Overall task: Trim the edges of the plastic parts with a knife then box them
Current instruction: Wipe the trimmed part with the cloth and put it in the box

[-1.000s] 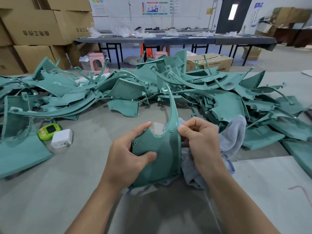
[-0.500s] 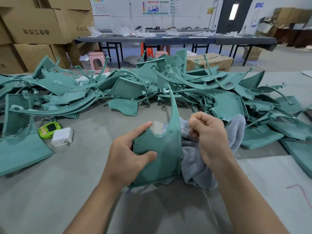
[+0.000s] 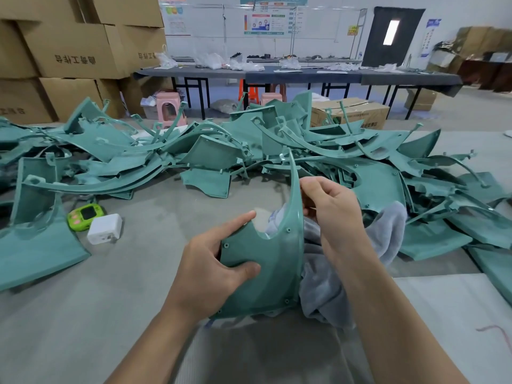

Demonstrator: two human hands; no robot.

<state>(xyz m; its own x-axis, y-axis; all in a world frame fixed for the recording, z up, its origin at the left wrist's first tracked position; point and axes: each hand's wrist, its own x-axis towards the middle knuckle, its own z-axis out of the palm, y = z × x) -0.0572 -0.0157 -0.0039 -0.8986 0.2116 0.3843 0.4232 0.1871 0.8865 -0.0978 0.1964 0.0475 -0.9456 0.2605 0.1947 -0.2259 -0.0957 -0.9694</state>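
Gripping the plastic part (image 3: 273, 263) upright in my left hand (image 3: 212, 274), I offer its long edge to my right hand (image 3: 333, 213); what those curled fingers pinch, I cannot tell.

We see the nearest plastic part (image 3: 271, 261) in flat teal-green with no pattern, and the pile of parts (image 3: 216, 153) is the same teal. The cloth (image 3: 324, 278) is pale grey. The table cover (image 3: 83, 300) is plain light grey. The small gadget (image 3: 86, 217) is lime green with a black screen and pink buttons. The charger block (image 3: 104, 229) is white. The cartons (image 3: 74, 51) are brown with dark print. We also see a pink stool (image 3: 167, 109), an orange stool (image 3: 250, 92) and a black door (image 3: 393, 37).
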